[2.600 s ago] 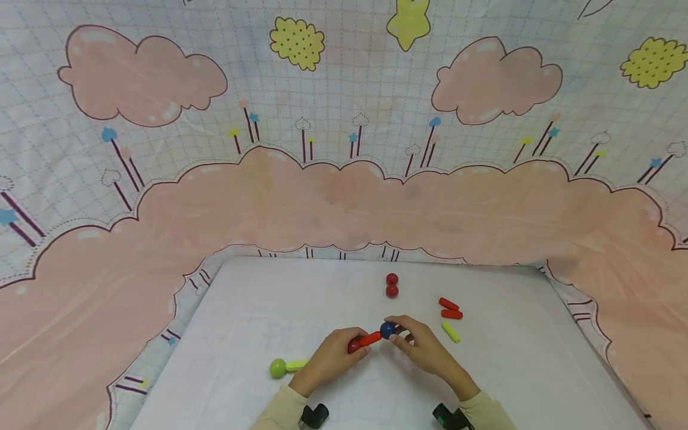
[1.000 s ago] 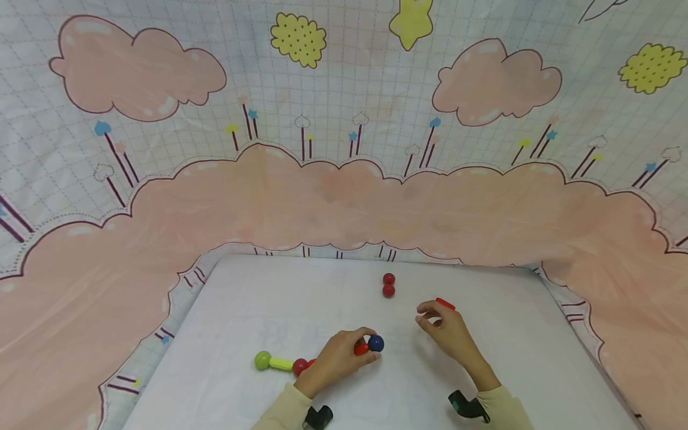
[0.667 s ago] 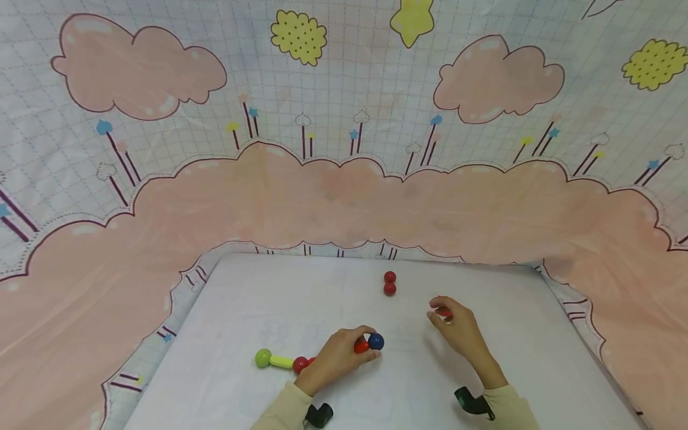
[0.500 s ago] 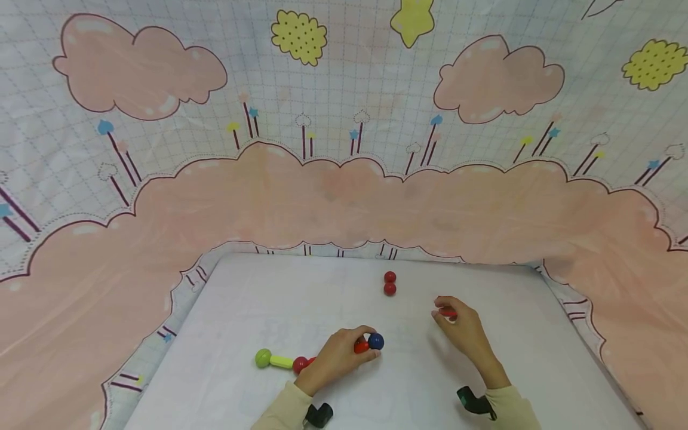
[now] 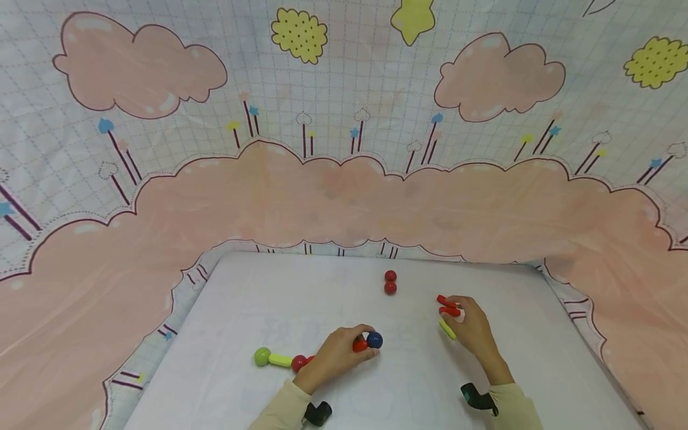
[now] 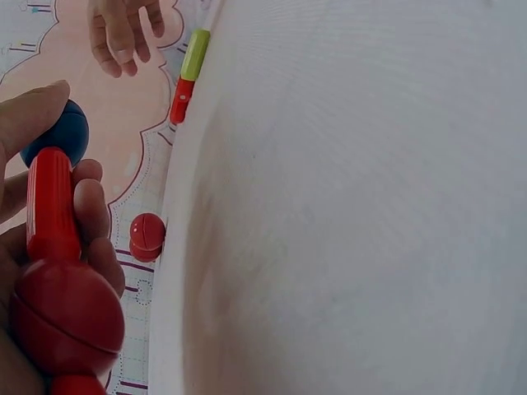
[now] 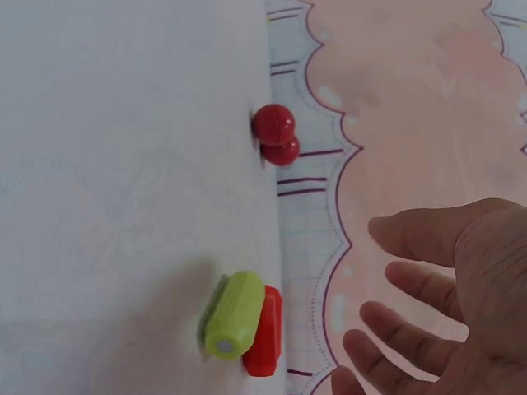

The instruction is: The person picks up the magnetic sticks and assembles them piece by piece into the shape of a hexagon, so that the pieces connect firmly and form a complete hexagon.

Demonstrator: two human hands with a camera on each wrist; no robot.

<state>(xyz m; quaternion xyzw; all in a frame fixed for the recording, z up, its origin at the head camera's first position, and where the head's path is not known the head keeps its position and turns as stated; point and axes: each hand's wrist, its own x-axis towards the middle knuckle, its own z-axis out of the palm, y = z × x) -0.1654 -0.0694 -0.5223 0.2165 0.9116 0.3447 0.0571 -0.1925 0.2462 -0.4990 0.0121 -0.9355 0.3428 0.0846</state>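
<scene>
My left hand point(image 5: 334, 356) grips a chain of magnetic rods and balls by its right end, a blue ball point(image 5: 374, 340) on a red rod point(image 6: 51, 206). A red ball point(image 6: 70, 317) follows below that rod in the left wrist view. Left of the hand, the chain shows another red ball point(image 5: 298, 363), a yellow-green rod point(image 5: 280, 360) and a green ball point(image 5: 262, 356); the hand hides its middle. My right hand point(image 5: 475, 325) hovers by two loose red rods point(image 5: 449, 311) and a yellow-green rod point(image 5: 447, 329). Its fingers are apart and relaxed, holding nothing in the right wrist view.
Two red balls point(image 5: 390, 288) touch each other near the far side of the white table point(image 5: 301, 292). A patterned cloth point(image 5: 344, 203) hangs behind and at both sides. Black wrist cameras point(image 5: 318, 413) sit under the forearms.
My right hand has let go of the blue ball and moved right to the loose rods, lately drawing back off them. My left hand now grips the blue end, and the chain lies slightly further left.
</scene>
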